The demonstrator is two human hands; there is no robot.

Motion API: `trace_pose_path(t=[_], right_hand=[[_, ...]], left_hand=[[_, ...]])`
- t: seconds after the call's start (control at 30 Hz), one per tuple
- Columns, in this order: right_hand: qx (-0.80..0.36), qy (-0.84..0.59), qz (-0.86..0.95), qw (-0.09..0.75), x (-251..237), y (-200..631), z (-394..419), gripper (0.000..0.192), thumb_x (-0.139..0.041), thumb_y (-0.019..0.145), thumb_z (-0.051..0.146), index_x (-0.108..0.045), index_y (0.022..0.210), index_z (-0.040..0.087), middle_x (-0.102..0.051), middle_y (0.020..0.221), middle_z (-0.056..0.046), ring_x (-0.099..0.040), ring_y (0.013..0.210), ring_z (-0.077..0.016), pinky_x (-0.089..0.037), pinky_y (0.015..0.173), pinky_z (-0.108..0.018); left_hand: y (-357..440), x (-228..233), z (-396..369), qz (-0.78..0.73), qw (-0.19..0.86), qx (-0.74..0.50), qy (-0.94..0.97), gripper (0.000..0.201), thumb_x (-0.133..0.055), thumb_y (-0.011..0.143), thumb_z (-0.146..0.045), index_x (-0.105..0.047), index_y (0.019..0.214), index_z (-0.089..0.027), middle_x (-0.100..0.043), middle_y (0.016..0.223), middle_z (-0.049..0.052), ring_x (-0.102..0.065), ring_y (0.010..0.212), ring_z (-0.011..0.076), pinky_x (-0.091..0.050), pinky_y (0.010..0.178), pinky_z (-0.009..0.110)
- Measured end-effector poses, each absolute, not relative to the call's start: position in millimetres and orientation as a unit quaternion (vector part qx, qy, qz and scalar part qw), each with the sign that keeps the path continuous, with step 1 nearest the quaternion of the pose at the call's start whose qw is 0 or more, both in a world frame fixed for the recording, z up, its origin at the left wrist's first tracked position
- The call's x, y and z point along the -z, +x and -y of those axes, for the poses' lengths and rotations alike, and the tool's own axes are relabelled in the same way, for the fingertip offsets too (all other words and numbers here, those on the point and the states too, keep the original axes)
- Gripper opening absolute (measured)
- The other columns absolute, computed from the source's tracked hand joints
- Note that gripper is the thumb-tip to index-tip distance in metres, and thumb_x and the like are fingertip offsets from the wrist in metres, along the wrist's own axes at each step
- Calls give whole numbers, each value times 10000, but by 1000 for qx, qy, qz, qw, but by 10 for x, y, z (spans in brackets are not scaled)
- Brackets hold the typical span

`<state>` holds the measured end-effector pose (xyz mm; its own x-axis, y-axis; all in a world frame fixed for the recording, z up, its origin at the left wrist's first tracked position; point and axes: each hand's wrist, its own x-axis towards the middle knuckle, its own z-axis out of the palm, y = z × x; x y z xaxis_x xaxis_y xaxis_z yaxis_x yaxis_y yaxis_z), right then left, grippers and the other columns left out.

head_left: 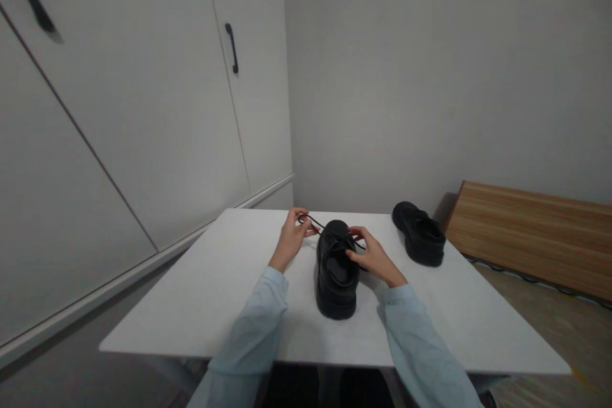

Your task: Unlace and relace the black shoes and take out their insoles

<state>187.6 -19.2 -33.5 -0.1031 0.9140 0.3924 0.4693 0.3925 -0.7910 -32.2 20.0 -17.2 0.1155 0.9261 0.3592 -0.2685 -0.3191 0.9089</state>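
The left hand [292, 237] pinches a black shoelace [319, 227] pulled out leftward from the black leather shoe [336, 277] lying between both hands. The right hand [370, 256] grips the lace at the shoe's tongue. No readable brand shows. A second shoe [419, 241] sits beyond the right hand on the white table [215, 293].

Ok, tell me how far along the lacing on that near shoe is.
Done: nothing looks tied; no bow shows. In hand: the left hand pinches the lace, pulled out left of the near shoe, and the right hand rests at its eyelets. Left: the knot; the second shoe stands untouched.
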Motion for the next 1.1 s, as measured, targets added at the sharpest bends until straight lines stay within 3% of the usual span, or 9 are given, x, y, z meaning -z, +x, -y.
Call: trace_pose_path(t=[0.2,0.37,0.57,0.7,0.8,0.9,1.1], right_hand=[[-242,-493,705,449,353,1881,185,489,-655,645,264,-521,1107,177,-604,1106,-98,-556,987,-232,-431,925,-415],[-236,-495,708,444,350,1886,207,504,-678,670,344,-530,1123,179,-596,1137,-104,-553,1003,-234,-427,930,-415],[-230,-504,696,457,288,1877,238,395,-630,751,434,-608,1073,206,-615,1115,-86,-569,961,-230,-447,889,-398],[-202,-502,674,503,265,1912,200,335,-479,856,456,-688,888,197,-644,946,-96,-588,905,-226,-476,788,-357],[-202,-522,654,509,299,1955,155,324,-516,821,453,-700,814,187,-650,831,-86,-602,751,-207,-482,662,-328],[-243,-530,639,502,337,1966,136,275,-573,766,418,-683,819,172,-642,729,-51,-575,571,-166,-458,555,-306],[-303,-512,609,524,330,1925,163,269,-653,695,406,-660,798,158,-624,690,-26,-543,453,-129,-426,441,-269]], left_hand=[[-378,71,-173,-327,432,-643,541,343,-653,747,-338,-471,999,-192,-502,854,-30,-550,607,52,-566,629,270],[-417,-38,-83,-335,389,-613,601,308,-512,839,-438,-588,861,-141,-506,557,-37,-501,505,87,-430,524,201],[-399,11,-33,-454,293,-459,705,466,-401,873,-543,-676,837,-169,-479,390,-49,-479,413,121,-377,535,228],[-351,98,-73,-496,210,-384,750,394,-468,844,-541,-683,990,-245,-566,507,-48,-545,538,140,-374,598,231],[-329,122,-100,-470,195,-376,775,411,-432,873,-515,-722,824,-228,-612,672,-2,-566,671,150,-390,664,242],[-325,99,-91,-423,207,-383,795,483,-407,893,-496,-727,682,-201,-570,720,26,-555,739,159,-406,734,262],[-324,43,-34,-355,280,-396,799,472,-429,896,-474,-726,688,-172,-589,817,49,-580,825,162,-435,770,261]])
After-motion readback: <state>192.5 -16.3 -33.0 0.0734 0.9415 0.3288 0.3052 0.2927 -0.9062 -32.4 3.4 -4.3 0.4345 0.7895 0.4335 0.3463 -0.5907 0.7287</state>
